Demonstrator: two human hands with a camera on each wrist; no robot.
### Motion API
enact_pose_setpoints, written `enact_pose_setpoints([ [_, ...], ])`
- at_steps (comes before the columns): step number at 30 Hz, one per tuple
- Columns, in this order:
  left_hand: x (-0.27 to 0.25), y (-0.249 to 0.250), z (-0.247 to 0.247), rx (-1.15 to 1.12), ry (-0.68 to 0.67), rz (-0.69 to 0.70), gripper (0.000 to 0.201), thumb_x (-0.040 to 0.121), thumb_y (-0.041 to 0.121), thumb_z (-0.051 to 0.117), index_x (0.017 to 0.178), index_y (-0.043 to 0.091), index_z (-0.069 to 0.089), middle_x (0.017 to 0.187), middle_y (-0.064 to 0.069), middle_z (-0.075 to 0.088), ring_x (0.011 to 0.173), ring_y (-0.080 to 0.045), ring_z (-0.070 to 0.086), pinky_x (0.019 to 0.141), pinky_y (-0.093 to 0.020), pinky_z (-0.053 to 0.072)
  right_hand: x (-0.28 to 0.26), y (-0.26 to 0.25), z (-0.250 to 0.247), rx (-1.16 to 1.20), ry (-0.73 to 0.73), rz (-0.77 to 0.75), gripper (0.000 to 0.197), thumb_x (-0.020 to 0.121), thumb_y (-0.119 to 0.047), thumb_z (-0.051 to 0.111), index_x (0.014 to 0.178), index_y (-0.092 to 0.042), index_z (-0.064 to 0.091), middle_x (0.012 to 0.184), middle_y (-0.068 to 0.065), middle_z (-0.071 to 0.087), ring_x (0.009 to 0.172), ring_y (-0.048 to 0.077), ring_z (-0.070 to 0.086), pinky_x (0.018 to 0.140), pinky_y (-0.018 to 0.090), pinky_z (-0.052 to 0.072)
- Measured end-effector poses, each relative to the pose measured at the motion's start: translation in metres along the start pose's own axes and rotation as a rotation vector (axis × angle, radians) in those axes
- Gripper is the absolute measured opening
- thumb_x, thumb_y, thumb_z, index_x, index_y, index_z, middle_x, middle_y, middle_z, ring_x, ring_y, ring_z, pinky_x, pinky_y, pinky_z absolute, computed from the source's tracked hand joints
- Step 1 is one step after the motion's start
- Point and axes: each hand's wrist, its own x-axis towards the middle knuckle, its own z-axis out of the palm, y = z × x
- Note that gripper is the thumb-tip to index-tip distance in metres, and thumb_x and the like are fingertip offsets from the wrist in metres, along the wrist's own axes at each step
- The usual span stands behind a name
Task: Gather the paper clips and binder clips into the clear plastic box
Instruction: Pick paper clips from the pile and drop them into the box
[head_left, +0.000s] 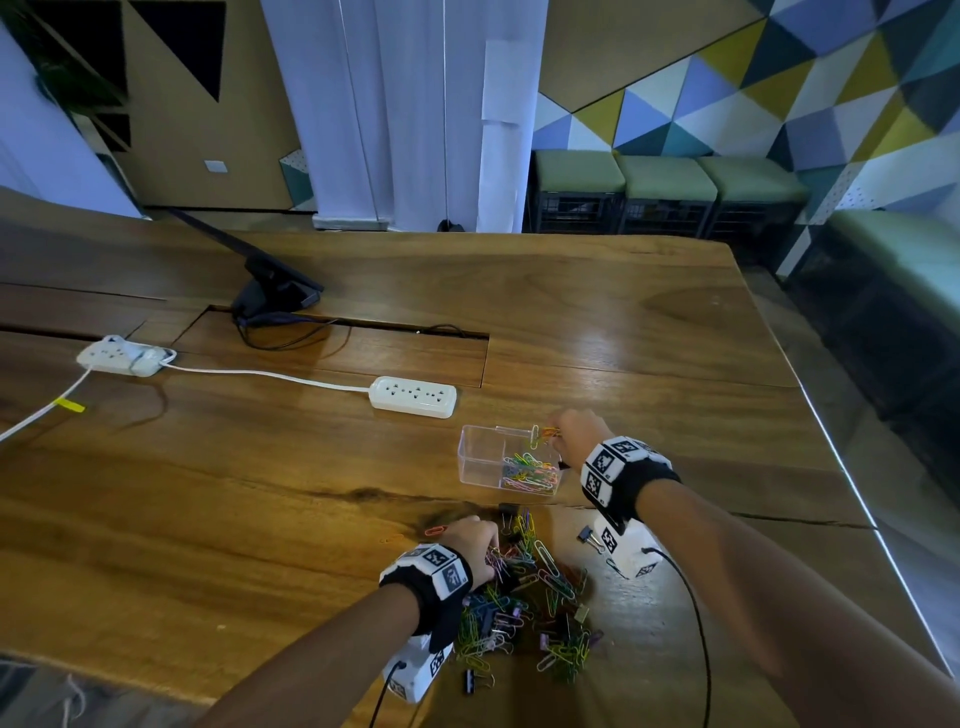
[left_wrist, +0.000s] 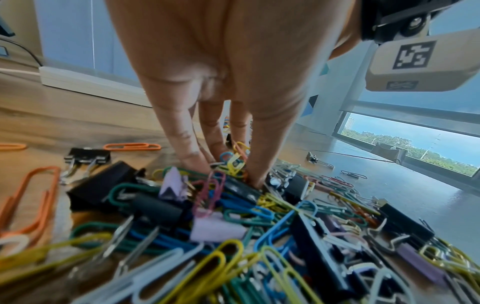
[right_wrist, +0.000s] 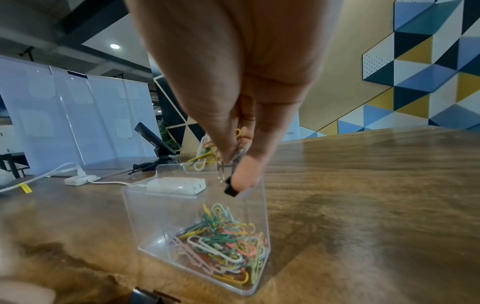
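A clear plastic box (head_left: 480, 457) stands on the wooden table with coloured paper clips (right_wrist: 221, 242) heaped at its near end. My right hand (head_left: 556, 439) hovers over the box's far right rim (right_wrist: 135, 205). It pinches a bunch of paper clips (right_wrist: 201, 159) and a small black binder clip (right_wrist: 231, 189). Nearer to me lies a big pile of paper clips and binder clips (head_left: 530, 597). My left hand (left_wrist: 228, 170) reaches down into the pile's far left part, its fingertips (left_wrist: 255, 181) pinching coloured clips there.
Two white power strips (head_left: 413, 396) (head_left: 124, 356) and a black monitor stand (head_left: 275, 296) sit farther back. A stray binder clip (head_left: 589, 538) lies right of the pile and an orange paper clip (head_left: 435, 531) left of it. The table's edge (head_left: 857, 499) runs along the right.
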Motion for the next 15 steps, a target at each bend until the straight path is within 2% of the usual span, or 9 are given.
enact_pose_setpoints([
  [4,0.0,0.004,-0.003,0.021,-0.002,0.0,0.03,0.081,0.011,0.06,0.11,0.008,0.056,0.119,-0.011,0.053,0.112,-0.027,0.05,0.09,-0.033,0.042,0.004,-0.001,0.004,-0.008,-0.02,-0.015,0.023,0.091,-0.006,0.051,0.111,-0.008,0.062,0.113,0.01,0.065,0.101,0.022,0.062,0.087,0.027,0.05],
  [9,0.001,0.005,-0.006,0.026,-0.036,-0.004,0.032,0.08,0.012,0.064,0.111,0.007,0.055,0.119,-0.012,0.052,0.111,-0.028,0.05,0.088,-0.034,0.044,0.004,0.001,0.0,0.054,-0.033,-0.067,0.03,0.088,-0.004,0.056,0.116,-0.014,0.062,0.124,0.004,0.06,0.113,0.018,0.058,0.098,0.029,0.047],
  [12,0.001,0.007,-0.01,0.036,-0.065,-0.016,0.036,0.08,0.014,0.067,0.113,0.008,0.054,0.121,-0.012,0.051,0.112,-0.028,0.05,0.089,-0.035,0.044,0.004,0.003,0.002,0.088,-0.02,-0.092,0.035,0.085,-0.002,0.059,0.117,-0.017,0.062,0.122,0.001,0.063,0.111,0.014,0.059,0.098,0.029,0.047],
  [15,0.001,0.009,-0.013,0.038,-0.076,-0.024,0.037,0.08,0.015,0.068,0.113,0.007,0.054,0.121,-0.012,0.051,0.111,-0.029,0.052,0.087,-0.036,0.044,0.0,0.003,0.001,0.092,-0.016,-0.135,0.038,0.086,0.0,0.057,0.12,-0.018,0.059,0.12,-0.002,0.063,0.111,0.011,0.058,0.1,0.024,0.04],
])
